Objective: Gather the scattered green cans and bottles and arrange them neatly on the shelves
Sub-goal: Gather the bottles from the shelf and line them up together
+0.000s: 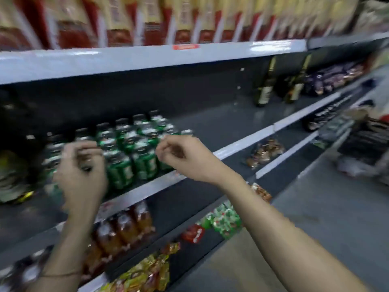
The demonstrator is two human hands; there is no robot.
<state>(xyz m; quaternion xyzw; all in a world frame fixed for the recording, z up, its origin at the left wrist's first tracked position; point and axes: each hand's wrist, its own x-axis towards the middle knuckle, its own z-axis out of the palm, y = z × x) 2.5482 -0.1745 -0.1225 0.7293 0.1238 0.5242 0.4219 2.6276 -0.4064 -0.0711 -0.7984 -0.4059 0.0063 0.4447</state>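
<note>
Several green bottles with black caps [134,150] stand in close rows on the grey middle shelf [242,144]. My left hand [81,175] hovers in front of the left end of the rows with fingers curled; blur hides whether it holds a bottle. My right hand [181,157] is at the right front corner of the group, fingers loosely curled, nothing visible in it. A green packet pile [225,218] lies on the lowest shelf. The whole frame is motion-blurred.
Red and cream boxes [117,20] fill the top shelf. Two dark glass bottles [265,85] stand far right on the middle shelf. Amber drink bottles [126,226] sit on the shelf below, yellow snack packs [145,275] lower. The grey floor aisle [315,218] runs right.
</note>
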